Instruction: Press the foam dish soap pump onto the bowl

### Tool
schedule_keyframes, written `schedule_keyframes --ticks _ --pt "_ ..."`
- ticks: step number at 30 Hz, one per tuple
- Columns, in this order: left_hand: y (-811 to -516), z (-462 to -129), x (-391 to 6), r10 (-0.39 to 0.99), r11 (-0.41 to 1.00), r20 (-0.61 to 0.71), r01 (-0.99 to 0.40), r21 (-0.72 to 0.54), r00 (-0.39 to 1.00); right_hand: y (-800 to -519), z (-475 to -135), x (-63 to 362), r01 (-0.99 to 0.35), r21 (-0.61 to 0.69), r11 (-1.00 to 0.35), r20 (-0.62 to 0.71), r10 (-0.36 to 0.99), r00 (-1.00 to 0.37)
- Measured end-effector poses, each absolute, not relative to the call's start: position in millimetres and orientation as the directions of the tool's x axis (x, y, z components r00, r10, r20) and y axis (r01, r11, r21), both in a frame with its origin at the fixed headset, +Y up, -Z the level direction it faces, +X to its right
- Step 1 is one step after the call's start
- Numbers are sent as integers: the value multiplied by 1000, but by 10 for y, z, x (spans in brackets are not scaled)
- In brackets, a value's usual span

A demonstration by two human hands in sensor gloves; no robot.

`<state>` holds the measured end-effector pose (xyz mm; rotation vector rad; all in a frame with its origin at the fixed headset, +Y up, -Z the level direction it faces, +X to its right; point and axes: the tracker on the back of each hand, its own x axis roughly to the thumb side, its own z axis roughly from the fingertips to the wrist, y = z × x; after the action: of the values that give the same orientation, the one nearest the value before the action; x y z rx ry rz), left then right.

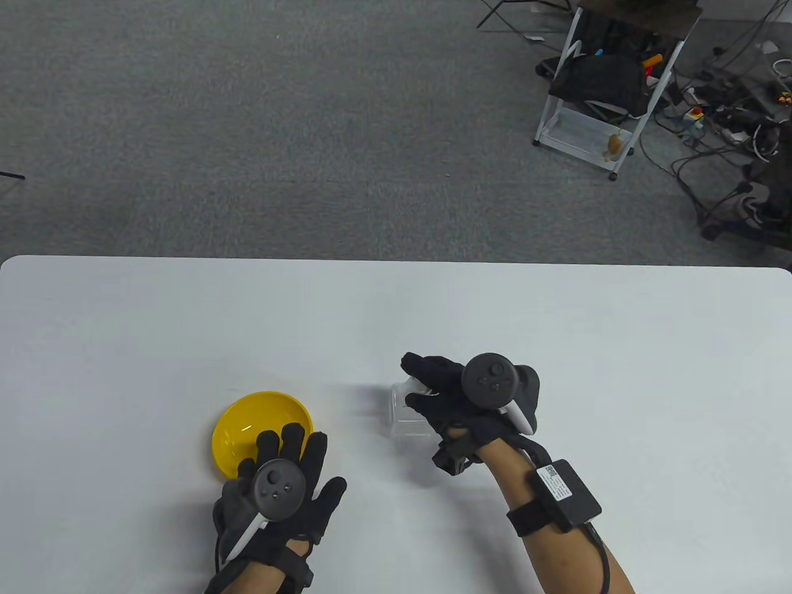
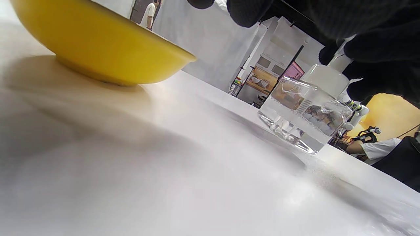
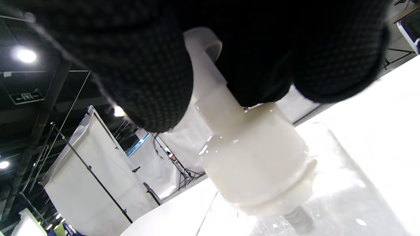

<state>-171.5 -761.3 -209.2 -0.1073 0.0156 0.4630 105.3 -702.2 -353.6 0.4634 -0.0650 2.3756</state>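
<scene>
A yellow bowl (image 1: 247, 424) sits on the white table (image 1: 557, 346) at the near left; the left wrist view shows its underside (image 2: 98, 46). My left hand (image 1: 291, 455) lies with fingers spread over the bowl's near rim, holding nothing. A clear square soap bottle (image 1: 407, 422) with a white pump stands right of the bowl, apart from it. My right hand (image 1: 428, 390) grips the bottle's pump from above. In the right wrist view my fingers (image 3: 147, 82) wrap the white pump neck (image 3: 256, 157). The bottle (image 2: 305, 114) shows clear liquid low inside.
The table's far edge (image 1: 396, 261) borders grey carpet. A white rolling cart (image 1: 594, 105) and loose cables (image 1: 711, 142) stand on the floor at the far right, away from the table.
</scene>
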Motion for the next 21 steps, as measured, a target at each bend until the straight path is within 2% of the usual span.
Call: schedule_keyframes --ticks 15,21 --pt "-7620 -2085 -1691 435 894 -22 -435 -108 900 -7095 -3500 1003 -630 109 -769 337 625 -705" --pt "-7592 -2063 -1654 442 892 -6 -441 -101 897 -7047 -3260 1294 -592 81 -802 343 580 -739"
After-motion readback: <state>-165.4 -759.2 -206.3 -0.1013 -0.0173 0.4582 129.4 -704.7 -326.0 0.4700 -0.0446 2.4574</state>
